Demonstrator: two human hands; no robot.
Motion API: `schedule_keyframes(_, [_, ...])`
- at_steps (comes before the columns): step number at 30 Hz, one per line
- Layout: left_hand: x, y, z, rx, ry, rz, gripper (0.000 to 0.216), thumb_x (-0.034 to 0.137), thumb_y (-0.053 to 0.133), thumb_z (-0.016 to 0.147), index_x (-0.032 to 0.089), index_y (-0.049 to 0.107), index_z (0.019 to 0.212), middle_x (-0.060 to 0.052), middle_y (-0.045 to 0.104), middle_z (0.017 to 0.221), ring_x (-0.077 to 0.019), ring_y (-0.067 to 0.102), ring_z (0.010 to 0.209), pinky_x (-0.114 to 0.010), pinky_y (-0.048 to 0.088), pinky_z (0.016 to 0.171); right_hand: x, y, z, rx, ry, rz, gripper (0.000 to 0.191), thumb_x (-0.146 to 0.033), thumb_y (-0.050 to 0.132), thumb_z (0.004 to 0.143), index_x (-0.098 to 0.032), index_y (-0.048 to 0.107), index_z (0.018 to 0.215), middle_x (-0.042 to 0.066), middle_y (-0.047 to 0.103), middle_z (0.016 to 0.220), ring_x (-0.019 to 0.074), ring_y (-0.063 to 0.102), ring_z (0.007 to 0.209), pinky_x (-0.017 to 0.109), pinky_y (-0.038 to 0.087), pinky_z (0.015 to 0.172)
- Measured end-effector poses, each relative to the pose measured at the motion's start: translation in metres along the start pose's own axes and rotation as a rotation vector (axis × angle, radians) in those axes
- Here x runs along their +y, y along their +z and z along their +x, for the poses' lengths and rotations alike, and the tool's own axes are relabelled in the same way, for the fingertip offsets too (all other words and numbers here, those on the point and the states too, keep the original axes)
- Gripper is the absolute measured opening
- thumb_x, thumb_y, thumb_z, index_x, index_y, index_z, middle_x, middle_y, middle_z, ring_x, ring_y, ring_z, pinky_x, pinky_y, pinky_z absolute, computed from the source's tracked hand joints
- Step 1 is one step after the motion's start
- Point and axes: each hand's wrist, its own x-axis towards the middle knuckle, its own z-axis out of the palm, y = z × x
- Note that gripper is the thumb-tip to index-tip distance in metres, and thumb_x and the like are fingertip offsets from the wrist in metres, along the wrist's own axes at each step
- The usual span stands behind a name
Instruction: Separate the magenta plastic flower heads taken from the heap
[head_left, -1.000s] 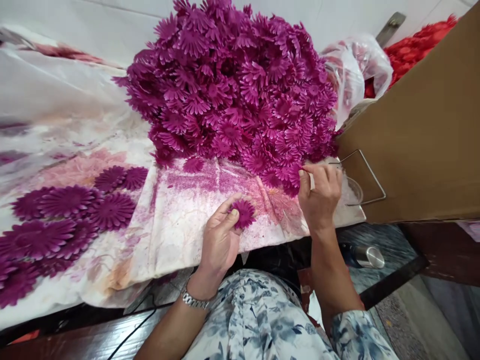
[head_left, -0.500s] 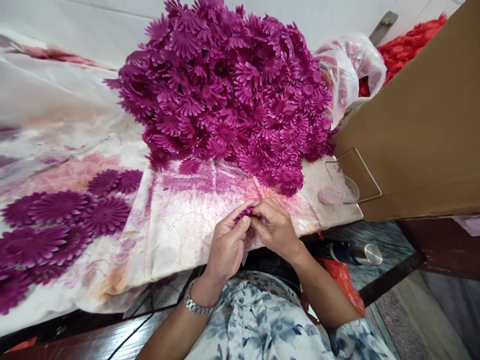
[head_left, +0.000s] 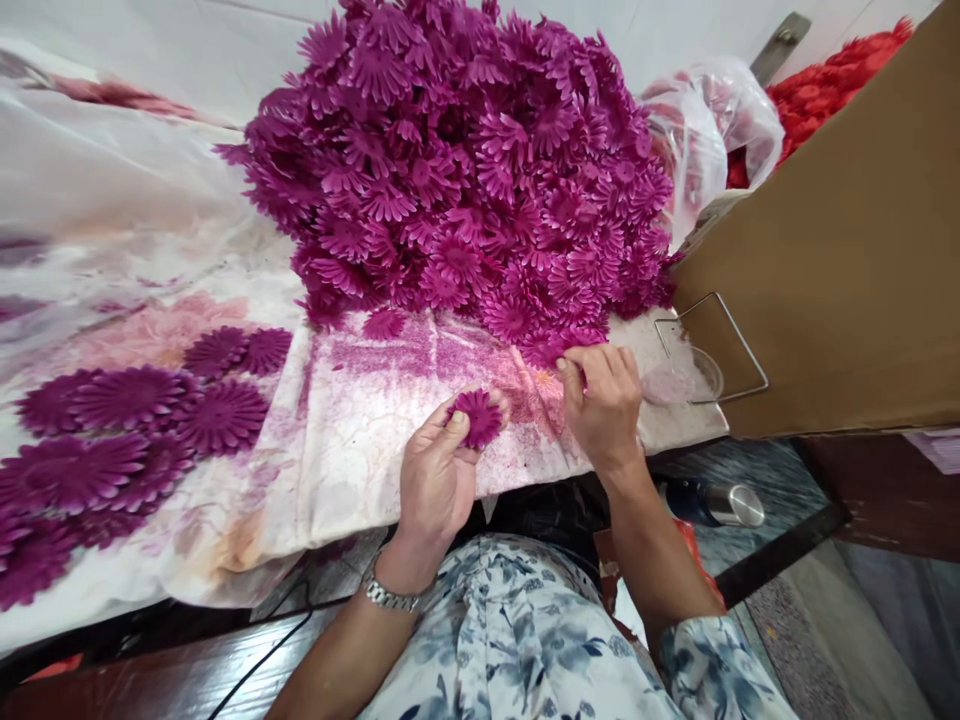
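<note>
My left hand (head_left: 442, 455) pinches a purple artificial flower layer (head_left: 478, 418) by its edge, thumb on top. The flat piece faces up above the cloth-covered table, its petals spread. At the front edge of a big heap of purple flower layers (head_left: 465, 190), my right hand (head_left: 606, 400) is closed, its thumb and fingertips on a purple flower layer (head_left: 541, 348) there. The fingers partly hide what they grip. On the left of the table lie several larger purple flower layers (head_left: 124, 398), overlapping one another.
A cardboard box (head_left: 832, 260) stands at the right, with a bent wire frame (head_left: 739, 345) and a clear round dish (head_left: 701, 375) by it. Behind are a plastic bag (head_left: 694, 130) and red flower pieces (head_left: 832, 85). A flask (head_left: 727, 503) lies below the table edge.
My hands have parted. The left has moved slightly left, and its flower piece now shows spread out. My right hand has gone right and up to the heap's front edge.
</note>
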Motion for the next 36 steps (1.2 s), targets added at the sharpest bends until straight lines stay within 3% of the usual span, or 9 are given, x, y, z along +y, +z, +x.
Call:
schedule_keyframes(3, [0.001,0.000,0.000,-0.004,-0.008,-0.009,0.018,0.021,0.070,0.070,0.014,0.069,0.087,-0.008,0.073,0.086,-0.0195,0.069,0.083,-0.038,0.053,0.085,0.005,-0.003,0.003,-0.061,0.000,-0.068,0.022,-0.027,0.052,0.087,-0.014,0.063,0.102,0.010,0.063,0.085,0.0212,0.053,0.082,0.037,0.043,0.077])
schedule_keyframes(5, [-0.001,0.001,-0.001,-0.009,-0.013,-0.013,0.018,0.020,0.069,0.071,0.014,0.069,0.088,-0.007,0.073,0.088,-0.0160,0.068,0.084,-0.030,0.053,0.083,-0.004,-0.005,-0.003,-0.074,-0.025,0.069,0.023,-0.027,0.053,0.087,-0.014,0.063,0.102,0.009,0.063,0.085,0.0197,0.054,0.082,0.035,0.045,0.077])
schedule_keyframes(8, [-0.004,0.004,-0.004,-0.044,-0.069,0.003,0.023,0.021,0.069,0.071,0.015,0.069,0.093,-0.006,0.073,0.092,-0.0127,0.067,0.084,-0.019,0.052,0.075,-0.023,-0.007,-0.017,-0.207,-0.084,0.385,0.014,-0.025,0.056,0.086,-0.015,0.063,0.093,0.006,0.063,0.082,0.0165,0.055,0.079,0.030,0.047,0.075])
schedule_keyframes(10, [-0.006,0.006,-0.008,-0.094,-0.149,0.022,0.029,0.023,0.070,0.070,0.015,0.070,0.098,-0.007,0.073,0.092,-0.0161,0.067,0.086,-0.022,0.053,0.074,-0.034,-0.004,-0.026,-0.284,-0.097,0.514,0.008,-0.023,0.056,0.085,-0.016,0.059,0.088,0.005,0.062,0.078,0.0157,0.054,0.076,0.029,0.047,0.071])
schedule_keyframes(14, [-0.008,0.007,-0.012,-0.132,-0.204,0.056,0.035,0.023,0.073,0.066,0.017,0.071,0.100,-0.008,0.073,0.089,-0.0228,0.067,0.090,-0.033,0.054,0.081,-0.037,0.000,-0.031,-0.279,-0.044,0.599,0.006,-0.017,0.054,0.084,-0.019,0.054,0.078,0.001,0.056,0.069,0.0136,0.052,0.067,0.027,0.044,0.064])
schedule_keyframes(20, [-0.007,0.005,-0.011,-0.120,-0.134,0.090,0.034,0.019,0.077,0.061,0.017,0.073,0.094,-0.008,0.074,0.094,-0.0192,0.065,0.096,-0.028,0.048,0.090,-0.033,-0.002,-0.027,-0.293,0.087,0.684,0.011,-0.014,0.055,0.082,-0.020,0.055,0.073,-0.002,0.055,0.064,0.0108,0.050,0.061,0.024,0.041,0.058])
schedule_keyframes(26, [-0.011,0.004,-0.010,-0.090,-0.103,0.025,0.027,0.020,0.074,0.064,0.018,0.073,0.091,-0.006,0.074,0.092,-0.0156,0.067,0.089,-0.021,0.051,0.080,-0.042,-0.003,-0.031,-0.210,0.143,0.686,0.009,-0.017,0.053,0.085,-0.019,0.057,0.077,0.000,0.058,0.070,0.0110,0.052,0.063,0.025,0.043,0.059])
schedule_keyframes(32, [-0.004,-0.001,-0.004,-0.040,0.011,-0.035,0.019,0.020,0.072,0.069,0.016,0.072,0.088,-0.008,0.074,0.088,-0.0198,0.069,0.089,-0.035,0.048,0.093,-0.035,-0.006,-0.031,-0.058,0.246,0.596,0.007,-0.020,0.052,0.085,-0.020,0.054,0.079,-0.002,0.056,0.069,0.0109,0.052,0.063,0.025,0.043,0.059])
schedule_keyframes(36, [0.003,-0.004,-0.003,-0.038,0.008,-0.033,0.022,0.020,0.071,0.069,0.015,0.070,0.090,-0.009,0.074,0.090,-0.0212,0.069,0.087,-0.040,0.050,0.091,-0.007,-0.004,-0.008,0.032,0.156,0.362,0.008,-0.023,0.052,0.086,-0.020,0.056,0.079,0.000,0.056,0.070,0.0124,0.051,0.065,0.028,0.043,0.064])
